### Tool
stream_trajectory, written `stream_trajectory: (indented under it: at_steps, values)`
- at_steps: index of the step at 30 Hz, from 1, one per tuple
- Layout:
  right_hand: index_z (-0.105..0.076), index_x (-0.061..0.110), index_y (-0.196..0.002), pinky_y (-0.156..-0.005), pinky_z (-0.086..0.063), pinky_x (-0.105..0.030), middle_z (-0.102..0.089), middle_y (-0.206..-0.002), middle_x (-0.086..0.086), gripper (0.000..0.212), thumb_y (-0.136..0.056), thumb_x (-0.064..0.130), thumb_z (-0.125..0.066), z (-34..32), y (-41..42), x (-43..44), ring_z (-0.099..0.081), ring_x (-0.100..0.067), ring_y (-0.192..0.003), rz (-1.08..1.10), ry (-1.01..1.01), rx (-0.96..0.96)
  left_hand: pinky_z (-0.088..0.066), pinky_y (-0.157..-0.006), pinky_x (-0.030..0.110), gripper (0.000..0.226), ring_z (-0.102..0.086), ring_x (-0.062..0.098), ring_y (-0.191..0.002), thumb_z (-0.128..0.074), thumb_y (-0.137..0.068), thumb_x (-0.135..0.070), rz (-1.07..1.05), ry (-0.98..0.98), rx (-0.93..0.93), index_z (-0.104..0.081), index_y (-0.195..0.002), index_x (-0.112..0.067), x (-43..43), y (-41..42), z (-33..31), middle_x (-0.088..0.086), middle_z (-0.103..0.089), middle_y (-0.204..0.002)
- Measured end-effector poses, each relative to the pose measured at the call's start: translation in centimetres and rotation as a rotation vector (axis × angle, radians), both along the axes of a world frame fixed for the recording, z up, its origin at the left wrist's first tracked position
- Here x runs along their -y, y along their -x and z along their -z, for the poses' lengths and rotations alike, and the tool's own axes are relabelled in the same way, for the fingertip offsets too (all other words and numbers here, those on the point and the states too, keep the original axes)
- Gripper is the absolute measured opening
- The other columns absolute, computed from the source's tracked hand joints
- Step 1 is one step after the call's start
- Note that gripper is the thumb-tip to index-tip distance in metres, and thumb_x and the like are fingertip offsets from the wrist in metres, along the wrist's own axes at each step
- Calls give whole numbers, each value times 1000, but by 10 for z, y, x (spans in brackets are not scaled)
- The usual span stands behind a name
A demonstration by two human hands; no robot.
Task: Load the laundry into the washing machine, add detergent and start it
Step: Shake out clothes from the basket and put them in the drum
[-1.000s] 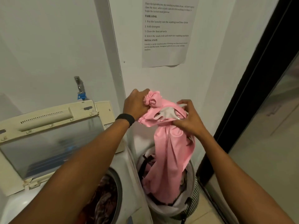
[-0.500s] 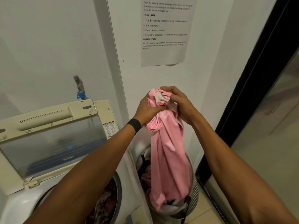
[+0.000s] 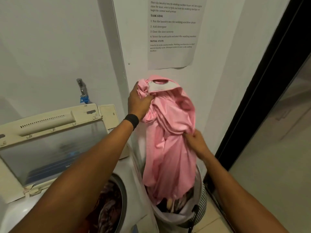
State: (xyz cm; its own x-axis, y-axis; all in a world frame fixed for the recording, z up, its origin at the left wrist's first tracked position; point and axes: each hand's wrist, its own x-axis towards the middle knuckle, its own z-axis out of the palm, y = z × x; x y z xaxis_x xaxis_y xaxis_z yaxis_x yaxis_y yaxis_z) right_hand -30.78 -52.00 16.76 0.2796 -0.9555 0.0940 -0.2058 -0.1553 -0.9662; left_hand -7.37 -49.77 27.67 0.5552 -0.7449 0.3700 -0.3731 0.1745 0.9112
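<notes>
Pink fabric shirt [image 3: 170, 148] hangs over the round grey laundry basket [image 3: 202, 200] of dark clothes, beside the white washing machine's [image 3: 133, 182] part-loaded drum, my left hand [image 3: 138, 102] gripping its collar, my right hand [image 3: 196, 142] now lower, pinching its middle.

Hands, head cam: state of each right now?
left hand: grips the bunched top of the pink garment.
right hand: pinches a fold of the same garment lower down.
</notes>
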Motion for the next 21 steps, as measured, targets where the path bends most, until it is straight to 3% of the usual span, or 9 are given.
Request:
stream_trajectory:
  at_steps: [2, 4, 6, 9, 12, 14, 17, 21]
  values:
    - [-67, 15, -128, -94, -51, -19, -69, -126, -1, 43, -88, 28, -57, -41, -3, 10, -65, -13, -115, 51, 84, 158, -58, -86, 41, 44, -68, 22, -99, -78, -80, -45, -74, -131, 275, -60, -119, -32, -4, -4, 12, -6, -71, -109]
    - [-66, 20, -127, -99, -54, -33, -71, -127, -3, 33, -96, 20, -56, -79, -14, 17, -67, -19, -118, 55, 104, 290, -57, -88, 42, 51, -66, 23, -104, -74, -83, -49, -60, -204, 397, -53, -128, -38, -4, 3, 27, -5, -67, -117]
    - [-67, 20, -118, -95, -59, -37, -73, -117, -5, 28, -100, 9, -50, -105, -30, 19, -71, -21, -110, 63, 60, 361, -53, -101, 40, 63, -63, 18, -115, -70, -86, -51, 143, -142, 278, -45, -141, -34, -6, 23, 35, -5, -62, -129]
    - [-70, 15, -110, -91, -61, -48, -75, -107, -13, 26, -98, 2, -50, -118, -45, 21, -73, -30, -101, 77, -63, 384, -39, -118, 35, 98, -48, 15, -140, -66, -83, -62, 422, -70, -60, -20, -160, -23, -7, 43, 35, 0, -45, -155]
    - [-70, 10, -111, -73, -62, -32, -75, -97, -10, 22, -99, 5, -53, -121, -46, 16, -73, -27, -91, 6, -155, 390, -40, -117, 33, 114, -48, 14, -140, -75, -72, -68, 473, -142, -89, -16, -160, -23, -8, 44, 31, -2, -43, -157]
    - [-66, 8, -116, -70, -59, -25, -72, -97, -5, 21, -104, 9, -49, -118, -45, 9, -68, -26, -93, -82, -206, 388, -46, -113, 35, 107, -57, 11, -130, -84, -66, -62, 423, -151, -39, -33, -151, -22, -7, 42, 33, -3, -55, -146]
    - [-67, 2, -118, -87, -60, -33, -75, -109, -12, 28, -104, 11, -45, -108, -41, 4, -71, -25, -103, -270, -329, 527, -56, -101, 40, 82, -70, 9, -109, -92, -61, -50, 318, -111, -104, -58, -130, -21, -5, 40, 36, -5, -71, -122]
    - [-63, 6, -134, -108, -50, -45, -68, -131, -16, 34, -101, 12, -55, -95, -31, 12, -64, -31, -125, -308, -153, 478, -60, -94, 47, 52, -74, 16, -99, -91, -69, -34, 212, -85, -186, -69, -115, -20, -3, 43, 33, -3, -77, -106]
